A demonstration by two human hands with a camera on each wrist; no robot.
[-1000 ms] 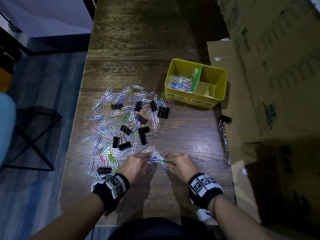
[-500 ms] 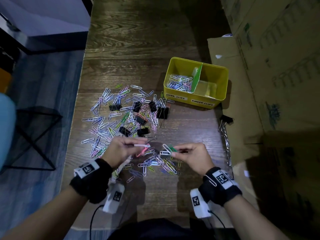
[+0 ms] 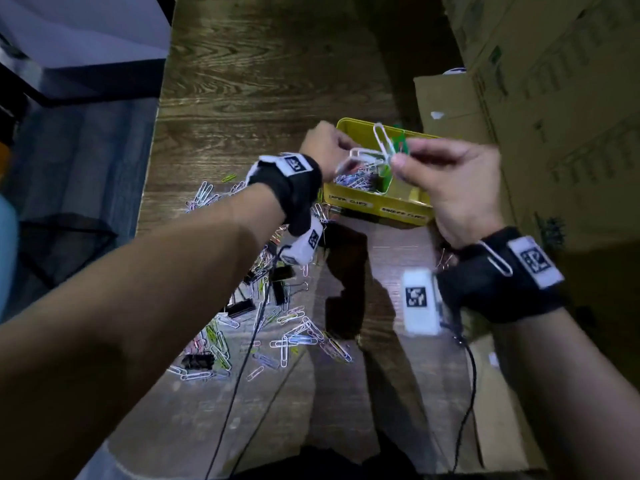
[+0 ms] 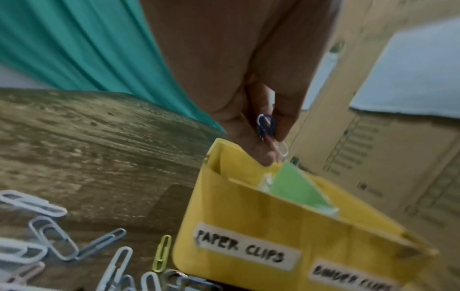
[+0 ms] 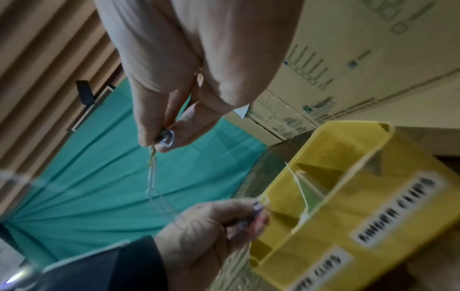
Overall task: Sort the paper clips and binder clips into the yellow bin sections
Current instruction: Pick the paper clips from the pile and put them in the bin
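Both hands hover over the yellow bin (image 3: 349, 201), above its left section, which is labelled "PAPER CLIPS" (image 4: 246, 251). My left hand (image 3: 346, 155) pinches a small bunch of paper clips (image 4: 267, 128) between thumb and fingers. My right hand (image 3: 398, 161) pinches a white and a green paper clip (image 3: 382, 142). In the right wrist view a short string of linked clips (image 5: 153, 183) hangs from the right hand (image 5: 161, 141) toward the left hand. A green divider (image 4: 296, 190) splits the bin. Several paper clips (image 3: 360, 180) lie in the left section.
A loose pile of coloured paper clips (image 3: 298, 336) and black binder clips (image 3: 242, 308) is spread on the wooden table (image 3: 263, 98) below my left arm. Cardboard boxes (image 3: 554, 98) stand at the right. One paper clip (image 3: 495, 259) is hooked on the right wrist strap.
Both hands have risen from the pile near the table's front and moved forward over the yellow bin, carrying paper clips with them.
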